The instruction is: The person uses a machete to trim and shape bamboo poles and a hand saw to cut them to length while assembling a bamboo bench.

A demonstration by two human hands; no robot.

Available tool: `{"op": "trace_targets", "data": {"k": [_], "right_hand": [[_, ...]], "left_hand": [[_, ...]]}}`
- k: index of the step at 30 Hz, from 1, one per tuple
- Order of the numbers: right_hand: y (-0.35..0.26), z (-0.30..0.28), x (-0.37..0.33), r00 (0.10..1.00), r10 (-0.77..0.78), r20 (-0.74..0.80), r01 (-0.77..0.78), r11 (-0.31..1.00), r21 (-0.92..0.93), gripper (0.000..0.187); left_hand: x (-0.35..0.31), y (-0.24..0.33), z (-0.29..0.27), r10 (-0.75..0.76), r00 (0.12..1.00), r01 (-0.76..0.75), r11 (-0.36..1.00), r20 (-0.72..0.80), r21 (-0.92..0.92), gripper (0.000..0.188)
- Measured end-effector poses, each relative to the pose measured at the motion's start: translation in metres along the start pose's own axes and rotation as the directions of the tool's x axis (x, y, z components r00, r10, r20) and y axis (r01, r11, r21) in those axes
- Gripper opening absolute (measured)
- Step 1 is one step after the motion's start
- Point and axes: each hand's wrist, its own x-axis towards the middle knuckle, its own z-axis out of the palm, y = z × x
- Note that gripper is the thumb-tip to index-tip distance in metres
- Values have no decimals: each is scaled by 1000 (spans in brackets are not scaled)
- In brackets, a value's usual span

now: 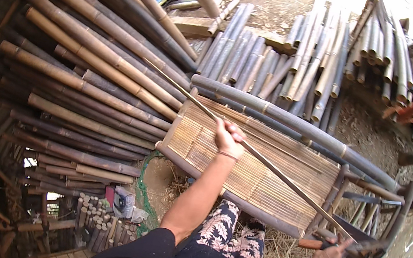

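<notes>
One thin bamboo strip [276, 171] slants over a slatted bamboo bench [262, 188] — the left hand [228, 138] has its fingers wrapped around it. The right hand [333, 252] is by its lower end, beside a wooden handle [310, 244] — how far its fingers close, I cannot tell.

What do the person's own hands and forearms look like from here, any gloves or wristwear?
Both the left hand and the right hand are bare, without gloves. A thin cord-like band circles the left wrist; none is evident on the right. The left arm's short sleeve is black; the right sleeve is out of view.
</notes>
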Motion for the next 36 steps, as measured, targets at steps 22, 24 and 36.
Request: {"op": "trace_targets", "data": {"k": [22, 24, 36], "right_hand": [[57, 179, 11, 927, -332, -173, 256, 899, -354, 39], [52, 193, 5, 942, -297, -158, 231, 913, -337, 38], [126, 201, 79, 991, -106, 83, 127, 942, -311, 29]], "left_hand": [[278, -66, -101, -210, 889, 456, 497, -408, 738, 48], [282, -57, -109, -233, 888, 457, 546, -397, 702, 49], [167, -193, -11, -769, 334, -925, -155, 545, 348, 48]]}}
